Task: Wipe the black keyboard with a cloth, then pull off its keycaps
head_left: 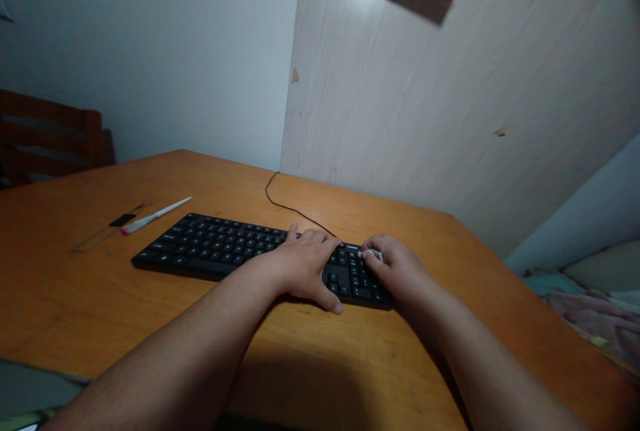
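A black keyboard lies on the wooden table, turned slightly, its cord running back toward the wall. My left hand rests across the keys right of the middle, fingers spread and thumb over the front edge. At the number pad, my right hand is closed on a small, crumpled whitish cloth or tissue, pressed against the keys. Most of that whitish piece is hidden by the fingers.
Left of the keyboard lie a slim white stick with a pink end and a thin wire-like loop with a black piece. A wooden chair stands at the far left. Walls rise behind the table; crumpled bedding lies at right.
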`<state>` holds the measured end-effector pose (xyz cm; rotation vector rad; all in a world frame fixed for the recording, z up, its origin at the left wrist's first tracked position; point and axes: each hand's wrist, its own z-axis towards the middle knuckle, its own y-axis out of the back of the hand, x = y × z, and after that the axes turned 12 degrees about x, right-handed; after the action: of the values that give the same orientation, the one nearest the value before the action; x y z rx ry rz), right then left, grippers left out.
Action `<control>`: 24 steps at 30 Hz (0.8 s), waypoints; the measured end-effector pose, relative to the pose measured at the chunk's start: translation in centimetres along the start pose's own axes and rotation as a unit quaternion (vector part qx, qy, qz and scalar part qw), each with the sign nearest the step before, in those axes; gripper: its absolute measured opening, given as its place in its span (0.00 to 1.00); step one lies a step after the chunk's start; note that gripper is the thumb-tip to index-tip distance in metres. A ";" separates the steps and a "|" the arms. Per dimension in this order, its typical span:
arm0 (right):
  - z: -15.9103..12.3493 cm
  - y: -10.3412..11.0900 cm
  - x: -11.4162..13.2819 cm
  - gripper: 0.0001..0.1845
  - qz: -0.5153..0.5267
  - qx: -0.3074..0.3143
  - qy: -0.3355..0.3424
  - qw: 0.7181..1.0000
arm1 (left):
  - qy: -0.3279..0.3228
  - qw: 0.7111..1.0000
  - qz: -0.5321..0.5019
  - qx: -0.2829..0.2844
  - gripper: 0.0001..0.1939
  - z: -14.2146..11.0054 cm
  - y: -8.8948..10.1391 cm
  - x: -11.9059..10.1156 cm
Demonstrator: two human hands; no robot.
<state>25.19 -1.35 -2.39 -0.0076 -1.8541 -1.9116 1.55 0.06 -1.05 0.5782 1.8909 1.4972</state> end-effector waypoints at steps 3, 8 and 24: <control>0.2 0.2 0.2 0.09 -0.021 0.018 0.005 1.000 | 0.003 1.000 0.000 0.002 0.57 0.1 -0.1 0.0; 0.2 0.2 0.0 0.08 -0.022 0.032 0.020 0.999 | 0.007 1.000 -0.001 0.000 0.56 0.1 -0.2 -0.1; 0.8 -0.7 -0.8 0.06 0.048 0.007 -0.015 0.999 | 0.001 1.000 0.000 -0.004 0.57 0.2 -0.2 0.1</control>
<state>25.41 -0.39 -3.28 -0.1191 -1.8540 -1.8427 1.63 0.20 -1.30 0.5739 1.8860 1.5047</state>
